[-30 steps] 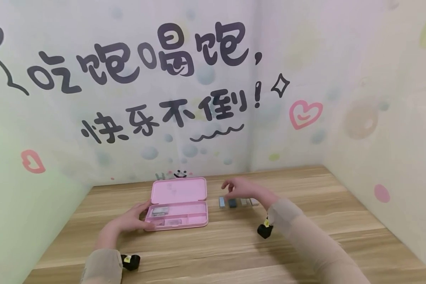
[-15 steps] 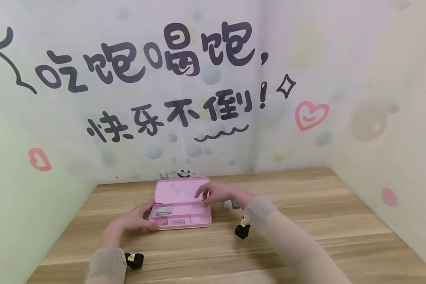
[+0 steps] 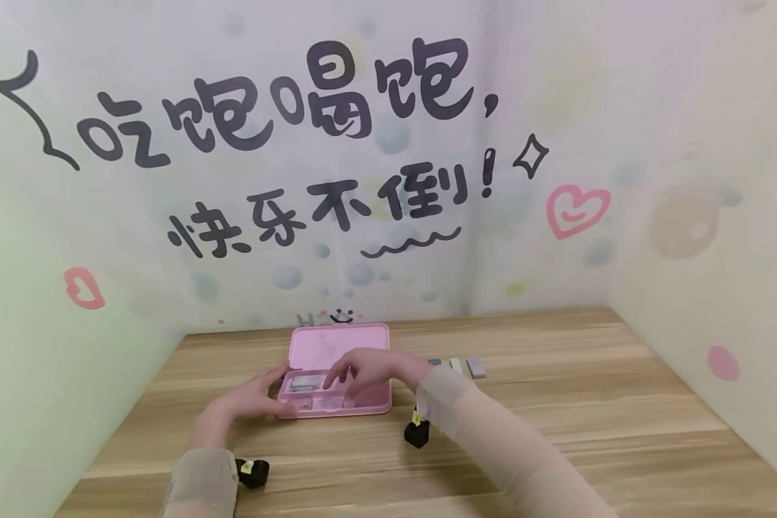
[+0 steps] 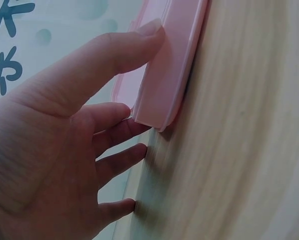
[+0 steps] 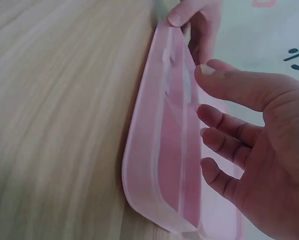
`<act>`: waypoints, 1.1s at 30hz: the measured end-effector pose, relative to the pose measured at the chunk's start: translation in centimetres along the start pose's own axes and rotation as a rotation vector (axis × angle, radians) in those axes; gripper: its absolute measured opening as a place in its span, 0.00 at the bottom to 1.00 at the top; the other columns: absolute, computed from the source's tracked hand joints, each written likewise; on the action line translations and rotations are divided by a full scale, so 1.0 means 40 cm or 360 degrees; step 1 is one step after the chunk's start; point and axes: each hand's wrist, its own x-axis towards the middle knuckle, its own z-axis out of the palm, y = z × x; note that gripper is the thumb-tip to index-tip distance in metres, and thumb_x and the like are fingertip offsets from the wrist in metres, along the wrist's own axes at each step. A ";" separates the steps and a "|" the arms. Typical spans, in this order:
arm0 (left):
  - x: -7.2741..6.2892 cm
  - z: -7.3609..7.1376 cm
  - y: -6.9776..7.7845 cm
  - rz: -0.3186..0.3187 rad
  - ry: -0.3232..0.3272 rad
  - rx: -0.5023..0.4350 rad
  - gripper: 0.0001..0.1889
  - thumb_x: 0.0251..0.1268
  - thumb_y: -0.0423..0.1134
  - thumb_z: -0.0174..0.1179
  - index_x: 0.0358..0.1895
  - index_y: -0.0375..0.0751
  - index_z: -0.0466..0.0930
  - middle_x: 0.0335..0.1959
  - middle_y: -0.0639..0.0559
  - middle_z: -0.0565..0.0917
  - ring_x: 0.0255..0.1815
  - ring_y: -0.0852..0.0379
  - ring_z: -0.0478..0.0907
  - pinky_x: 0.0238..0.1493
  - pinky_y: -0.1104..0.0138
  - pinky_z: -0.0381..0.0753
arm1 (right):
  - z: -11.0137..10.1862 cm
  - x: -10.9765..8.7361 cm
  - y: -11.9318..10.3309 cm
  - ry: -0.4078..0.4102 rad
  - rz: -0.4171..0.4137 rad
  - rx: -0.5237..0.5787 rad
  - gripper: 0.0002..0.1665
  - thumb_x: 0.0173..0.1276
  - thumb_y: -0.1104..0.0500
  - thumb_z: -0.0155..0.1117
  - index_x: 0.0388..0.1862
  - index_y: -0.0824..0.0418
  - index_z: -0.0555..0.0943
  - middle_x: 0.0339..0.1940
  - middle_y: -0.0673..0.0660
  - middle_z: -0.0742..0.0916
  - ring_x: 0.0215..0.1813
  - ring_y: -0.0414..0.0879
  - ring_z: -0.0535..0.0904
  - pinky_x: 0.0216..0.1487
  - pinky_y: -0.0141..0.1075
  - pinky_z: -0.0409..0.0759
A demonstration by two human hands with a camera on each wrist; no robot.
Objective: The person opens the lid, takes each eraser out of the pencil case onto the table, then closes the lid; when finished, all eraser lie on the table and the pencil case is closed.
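Note:
An opened pink pencil case (image 3: 367,412) lies on the table with its lid leaning back. My left hand (image 3: 249,400) grips its left end, thumb on the front wall and index finger round the back corner, as the left wrist view shows. Over the compartments hovers my right hand (image 3: 369,370), fingers loosely bent and apart, and the right wrist view (image 5: 269,135) shows nothing between thumb and fingers. A pale grey block (image 3: 306,383) sits in the back compartment. Small clear-looking pieces (image 3: 326,404) lie in the front one, partly hidden by the right hand.
Right of the case stands a row of small eraser-like blocks, among them a white one (image 3: 455,365) and a grey one (image 3: 475,367); my right wrist covers part of the row. A printed wall (image 3: 337,288) rises behind the wooden table (image 3: 337,467).
My right hand has moved left from above the small blocks to over the pencil case. The left hand keeps its hold on the case's left end. The view has shifted slightly.

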 end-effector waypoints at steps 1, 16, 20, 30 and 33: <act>0.000 0.000 -0.001 0.0001 0.0002 -0.0005 0.56 0.47 0.53 0.73 0.76 0.34 0.50 0.72 0.27 0.55 0.71 0.28 0.52 0.64 0.35 0.54 | 0.003 0.005 -0.002 -0.0014 -0.0003 -0.0023 0.24 0.58 0.67 0.70 0.54 0.54 0.84 0.48 0.51 0.84 0.48 0.42 0.77 0.42 0.28 0.75; 0.005 0.000 0.002 0.0028 -0.0003 -0.0006 0.56 0.48 0.52 0.73 0.76 0.33 0.50 0.72 0.27 0.55 0.71 0.29 0.51 0.65 0.36 0.54 | 0.026 0.039 0.005 -0.0074 0.0103 -0.0301 0.30 0.54 0.69 0.71 0.55 0.48 0.84 0.31 0.48 0.71 0.34 0.37 0.63 0.34 0.26 0.64; 0.003 -0.002 0.003 0.0032 -0.0004 -0.0017 0.56 0.48 0.52 0.73 0.75 0.32 0.49 0.72 0.27 0.54 0.71 0.28 0.51 0.65 0.36 0.53 | 0.034 0.050 0.005 -0.0073 0.0101 -0.0359 0.31 0.52 0.67 0.72 0.55 0.46 0.84 0.35 0.47 0.74 0.38 0.37 0.65 0.38 0.26 0.67; 0.006 0.000 -0.003 -0.0003 -0.0004 -0.0005 0.56 0.48 0.53 0.73 0.76 0.34 0.49 0.72 0.28 0.54 0.71 0.28 0.50 0.64 0.35 0.53 | 0.046 0.056 -0.007 -0.0098 0.0197 -0.0358 0.37 0.51 0.71 0.68 0.56 0.39 0.83 0.45 0.48 0.74 0.44 0.39 0.67 0.40 0.27 0.70; 0.005 0.000 -0.002 -0.0017 -0.0010 -0.0008 0.56 0.48 0.53 0.73 0.76 0.34 0.49 0.72 0.28 0.54 0.71 0.29 0.50 0.64 0.34 0.53 | 0.046 0.055 -0.009 -0.0103 0.0197 -0.0348 0.36 0.51 0.71 0.69 0.55 0.39 0.84 0.45 0.47 0.74 0.43 0.39 0.67 0.39 0.26 0.70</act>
